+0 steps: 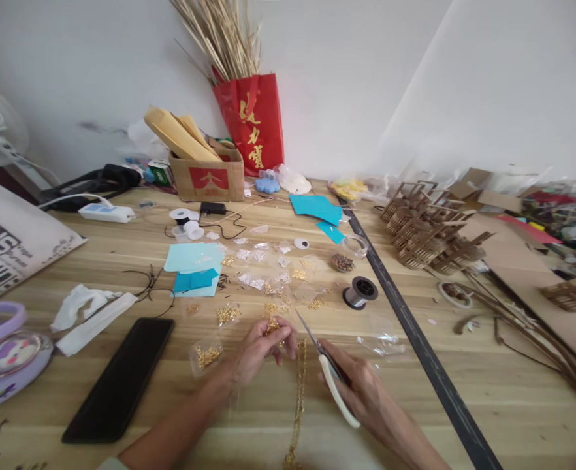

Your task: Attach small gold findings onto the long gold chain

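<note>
My left hand [271, 343] is closed, its fingertips pinching a bunch of gold chain [272, 324]. Beside it a longer gold chain [298, 405] runs down the table towards me; whether the two join cannot be made out. Scissors [337, 395] with a white handle are gripped in my right hand [366, 395], their pointed blades aimed up and left near the left fingers, apart from them. Small bags of gold findings [228, 314] lie just beyond my left hand, with another bag [206, 356] by my left forearm.
A spool of wire [360, 292] stands beyond my right hand, near a dark strip [405, 329] crossing the table. To the left lie a black phone [119, 378] and blue cards [194, 258]. Small woven baskets [420, 225] sit at the right; a cardboard box [209, 181] and red bag [268, 124] stand behind.
</note>
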Motion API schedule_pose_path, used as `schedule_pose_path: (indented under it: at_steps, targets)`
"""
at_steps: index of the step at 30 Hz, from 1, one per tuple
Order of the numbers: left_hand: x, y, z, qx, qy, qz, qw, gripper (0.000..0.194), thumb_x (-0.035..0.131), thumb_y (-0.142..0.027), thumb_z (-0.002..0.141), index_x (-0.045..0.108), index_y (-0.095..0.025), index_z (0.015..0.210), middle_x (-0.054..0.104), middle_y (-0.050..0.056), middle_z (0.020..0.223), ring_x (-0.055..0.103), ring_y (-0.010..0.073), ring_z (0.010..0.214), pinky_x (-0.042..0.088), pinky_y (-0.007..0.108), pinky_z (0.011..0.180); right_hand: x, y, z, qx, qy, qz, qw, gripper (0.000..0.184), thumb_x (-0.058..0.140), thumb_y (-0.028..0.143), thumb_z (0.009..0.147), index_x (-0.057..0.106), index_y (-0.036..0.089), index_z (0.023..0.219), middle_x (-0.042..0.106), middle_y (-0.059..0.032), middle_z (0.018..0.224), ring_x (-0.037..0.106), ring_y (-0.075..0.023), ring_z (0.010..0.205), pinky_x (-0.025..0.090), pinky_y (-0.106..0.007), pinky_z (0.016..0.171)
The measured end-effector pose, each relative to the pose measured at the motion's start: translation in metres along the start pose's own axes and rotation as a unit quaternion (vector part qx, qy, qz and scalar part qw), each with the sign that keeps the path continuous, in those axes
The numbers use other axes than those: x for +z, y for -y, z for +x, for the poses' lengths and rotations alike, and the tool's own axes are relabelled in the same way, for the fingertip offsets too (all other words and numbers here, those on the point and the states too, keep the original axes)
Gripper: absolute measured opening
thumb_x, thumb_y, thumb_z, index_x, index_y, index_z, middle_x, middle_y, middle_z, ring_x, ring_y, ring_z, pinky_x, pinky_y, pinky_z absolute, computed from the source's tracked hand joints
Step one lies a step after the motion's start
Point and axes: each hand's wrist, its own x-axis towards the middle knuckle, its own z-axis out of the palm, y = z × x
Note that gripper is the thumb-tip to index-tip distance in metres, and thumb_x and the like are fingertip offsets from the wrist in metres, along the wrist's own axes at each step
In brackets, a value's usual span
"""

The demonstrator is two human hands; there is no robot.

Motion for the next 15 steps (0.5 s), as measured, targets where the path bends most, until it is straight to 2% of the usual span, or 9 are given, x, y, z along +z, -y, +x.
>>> schedule_pose_path:
  at_steps: [2,5,6,9,12,15]
  targets:
    - [-0.002,-0.002,0.001,-0.001,0.001,0.001,1.000,0.026,0.060,-0.039,0.080,0.061,-0.013,0.081,0.064,0.004,0.072,0.061,0.0138,0.063,0.040,0.020,0.048,-0.006,-0.010,-0.010,0.004,-0.029,-0.038,0.999,0.044,0.041,0.032,0.092,0.045,0.015,0.132,0.067,-0.0094,0.088,0.063,-0.0168,0.071,0.051,-0.023,0.067]
    - [-0.005,-0.007,0.002,0.000,-0.023,-0.005,1.000,0.024,0.065,-0.036,0.076,0.062,-0.013,0.081,0.064,0.005,0.071,0.061,0.0147,0.065,0.041,0.020,0.048,-0.017,-0.028,-0.030,0.006,-0.073,-0.120,0.990,0.043,0.041,0.031,0.090,0.045,0.015,0.131,0.066,-0.0145,0.107,0.065,-0.0222,0.093,0.052,-0.027,0.077]
    - [-0.006,-0.009,0.002,0.005,-0.036,-0.008,0.999,0.023,0.067,-0.034,0.074,0.062,-0.013,0.081,0.064,0.005,0.072,0.061,0.0151,0.066,0.041,0.020,0.049,-0.021,-0.034,-0.036,0.010,-0.094,-0.159,0.983,0.043,0.041,0.031,0.090,0.046,0.015,0.129,0.066,-0.0150,0.108,0.066,-0.0232,0.093,0.052,-0.028,0.076]
    - [-0.012,-0.018,0.003,0.040,-0.070,-0.031,0.996,0.019,0.068,-0.030,0.073,0.064,-0.013,0.082,0.064,0.005,0.076,0.060,0.0156,0.072,0.044,0.021,0.053,-0.028,-0.050,-0.056,0.081,-0.141,-0.281,0.946,0.035,0.038,0.033,0.090,0.049,0.017,0.120,0.071,-0.0086,0.079,0.068,-0.0208,0.057,0.049,-0.025,0.049]
    - [-0.017,-0.027,0.004,0.063,-0.104,-0.061,0.991,0.018,0.068,-0.027,0.072,0.065,-0.013,0.083,0.064,0.005,0.075,0.059,0.0156,0.073,0.045,0.022,0.055,-0.027,-0.059,-0.073,0.074,-0.139,-0.379,0.912,0.027,0.037,0.032,0.090,0.052,0.021,0.111,0.071,-0.0077,0.086,0.067,-0.0185,0.054,0.044,-0.022,0.043]
    - [-0.020,-0.033,0.005,0.079,-0.129,-0.081,0.985,0.018,0.067,-0.026,0.073,0.063,-0.014,0.086,0.063,0.005,0.076,0.059,0.0166,0.074,0.046,0.023,0.055,-0.021,-0.062,-0.083,0.051,-0.117,-0.431,0.893,0.023,0.037,0.027,0.090,0.054,0.023,0.105,0.068,-0.0047,0.077,0.065,-0.0159,0.053,0.040,-0.020,0.043]
